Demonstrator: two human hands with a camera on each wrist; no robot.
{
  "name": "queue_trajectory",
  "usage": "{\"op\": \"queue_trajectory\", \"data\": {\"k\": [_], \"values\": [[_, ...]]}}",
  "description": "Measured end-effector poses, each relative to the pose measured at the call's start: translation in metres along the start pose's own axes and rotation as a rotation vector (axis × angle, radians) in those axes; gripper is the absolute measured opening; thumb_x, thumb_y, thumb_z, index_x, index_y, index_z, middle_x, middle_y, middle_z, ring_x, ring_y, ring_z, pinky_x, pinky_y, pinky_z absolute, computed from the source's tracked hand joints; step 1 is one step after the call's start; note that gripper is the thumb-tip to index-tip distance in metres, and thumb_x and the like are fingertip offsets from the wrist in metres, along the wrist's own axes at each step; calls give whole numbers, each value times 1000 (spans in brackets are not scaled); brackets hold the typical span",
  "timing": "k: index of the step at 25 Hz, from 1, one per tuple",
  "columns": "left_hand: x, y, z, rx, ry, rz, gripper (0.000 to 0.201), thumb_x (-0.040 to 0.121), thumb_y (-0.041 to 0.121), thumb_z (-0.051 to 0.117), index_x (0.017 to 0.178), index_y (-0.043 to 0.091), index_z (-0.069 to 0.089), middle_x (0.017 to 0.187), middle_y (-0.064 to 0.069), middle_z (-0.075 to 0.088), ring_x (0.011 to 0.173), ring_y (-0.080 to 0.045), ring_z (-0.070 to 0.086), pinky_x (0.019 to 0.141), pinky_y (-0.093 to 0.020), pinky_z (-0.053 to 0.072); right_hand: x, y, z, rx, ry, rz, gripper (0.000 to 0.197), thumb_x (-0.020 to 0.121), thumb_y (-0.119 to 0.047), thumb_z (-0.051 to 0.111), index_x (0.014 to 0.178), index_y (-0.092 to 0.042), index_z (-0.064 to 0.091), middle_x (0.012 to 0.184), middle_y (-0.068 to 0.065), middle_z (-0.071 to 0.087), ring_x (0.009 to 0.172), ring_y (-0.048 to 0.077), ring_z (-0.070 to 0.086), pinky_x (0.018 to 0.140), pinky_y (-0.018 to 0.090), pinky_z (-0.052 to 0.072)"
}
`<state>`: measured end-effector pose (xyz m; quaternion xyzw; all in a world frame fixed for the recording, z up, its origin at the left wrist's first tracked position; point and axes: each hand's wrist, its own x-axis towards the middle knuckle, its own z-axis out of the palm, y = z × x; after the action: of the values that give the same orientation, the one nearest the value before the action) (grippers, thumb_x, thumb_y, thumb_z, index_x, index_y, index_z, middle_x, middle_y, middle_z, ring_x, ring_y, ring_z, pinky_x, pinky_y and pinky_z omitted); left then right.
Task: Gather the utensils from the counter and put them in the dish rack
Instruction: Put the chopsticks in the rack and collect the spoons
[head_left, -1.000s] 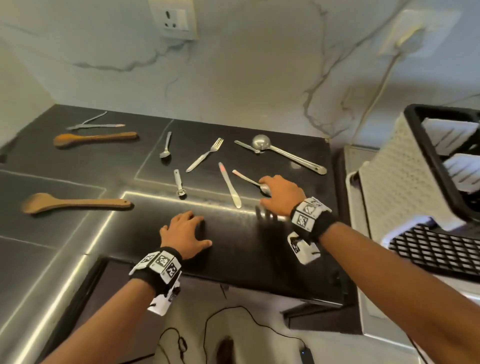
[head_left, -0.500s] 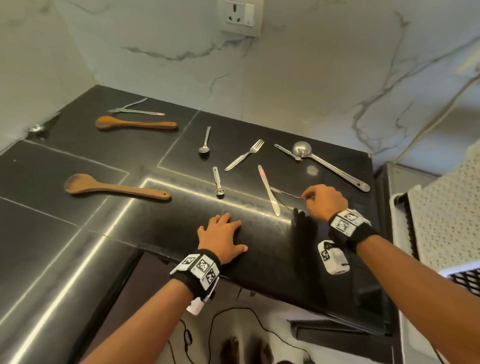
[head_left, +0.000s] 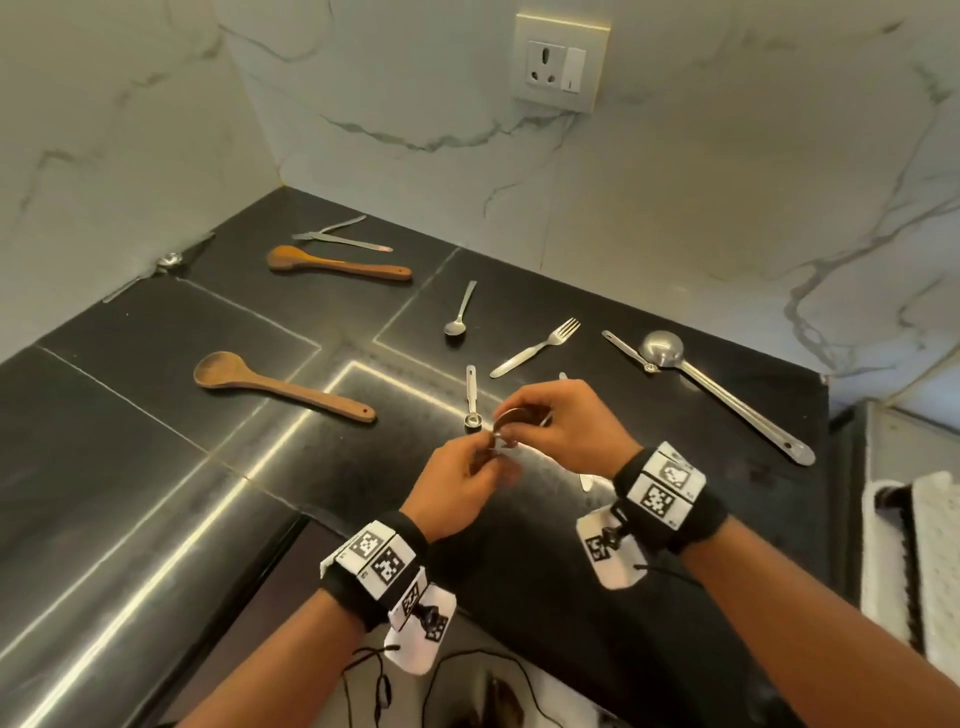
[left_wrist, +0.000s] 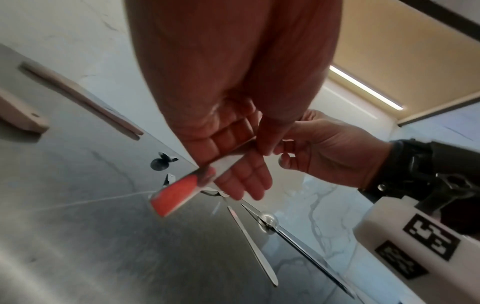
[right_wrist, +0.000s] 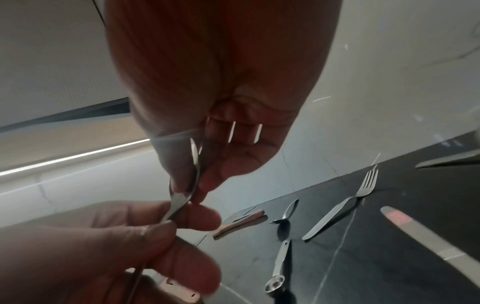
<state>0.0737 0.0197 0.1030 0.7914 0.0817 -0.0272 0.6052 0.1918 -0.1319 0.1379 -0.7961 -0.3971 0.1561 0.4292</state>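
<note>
A moment ago the spoon lay on the counter (head_left: 130, 395) under the right hand (head_left: 569, 423), and the left hand (head_left: 457, 486) lay flat on the counter near the edge. Now both hands are up in the air, close together, and the spoon (right_wrist: 193, 174) is off the counter between them. So the first thing has been picked up. It looks like the right hand is passing it to the left hand, so the left can hold a bunch while the right picks up more.

The right hand pinches the spoon with curled fingers (right_wrist: 205, 185). The left hand has its thumb and fingers (right_wrist: 197, 214) closed on the spoon's handle lower down. Both hands grip the same spoon.

Most things still wait on the counter. A knife (head_left: 586, 480) lies just under the right hand, mostly hidden. A small measuring spoon (head_left: 471, 397) sits just left of the hands. A fork (head_left: 537, 347) and a little spoon (head_left: 460, 312) lie farther back. A big ladle (head_left: 722, 395) lies to the right, with a small flat tool (head_left: 628, 351) touching its bowl. Two wooden spoons lie to the left, one nearer (head_left: 280, 387) and one farther (head_left: 337, 264), with more metal pieces (head_left: 337, 236) in the far corner.

The dish rack (head_left: 935, 561) peeks in at the right edge. Nothing is seen going in yet, so the job has only just started.
</note>
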Motion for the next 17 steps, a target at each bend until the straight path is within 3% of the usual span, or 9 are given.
{"op": "queue_trajectory", "data": {"k": [3,6,8,10,12,14,17], "values": [[2,-1,-6,-112,96,-130,24,101,9,48,115,18,65,101,-5,77,91,-18,75,83,-36,60,23,7,4,32,-32,-9,21,86,-32,74,105,-23,75,90,-9,74,83,9,69,76,24,57],[0,-5,-13,-217,184,-213,20,101,14,50,116,17,63,103,-8,77,91,-22,76,83,-40,60,46,20,0,-31,-45,55,29,86,-49,68,105,-28,74,84,-11,70,76,4,64,73,25,54],[0,-6,-19,-296,251,-264,20,101,13,50,117,13,61,105,-12,76,92,-25,76,82,-40,60,67,32,-4,-58,-62,110,36,84,-58,63,103,-29,74,83,-10,73,77,6,68,77,34,59],[3,-5,-28,-385,325,-293,20,101,11,49,118,9,60,105,-16,75,91,-27,75,80,-40,61,91,44,-5,-59,-142,183,34,87,-51,64,109,-26,72,85,-6,76,80,10,72,83,40,60],[8,-2,-37,-456,383,-295,20,101,9,48,117,9,59,105,-17,74,90,-27,75,77,-37,61,119,51,-3,-82,-227,254,34,91,-39,66,121,-23,66,90,-1,77,82,12,74,86,37,60],[13,4,-45,-504,410,-298,19,101,9,47,116,9,59,105,-18,74,89,-27,75,76,-35,61,149,58,1,-106,-273,311,38,92,-33,66,128,-24,60,94,3,75,82,15,73,81,33,60],[21,9,-54,-545,431,-295,18,101,10,49,115,9,60,105,-17,74,93,-29,75,79,-37,61,192,68,14,3,-199,446,34,89,-30,70,121,-23,61,90,5,68,71,19,66,68,32,59]]}}
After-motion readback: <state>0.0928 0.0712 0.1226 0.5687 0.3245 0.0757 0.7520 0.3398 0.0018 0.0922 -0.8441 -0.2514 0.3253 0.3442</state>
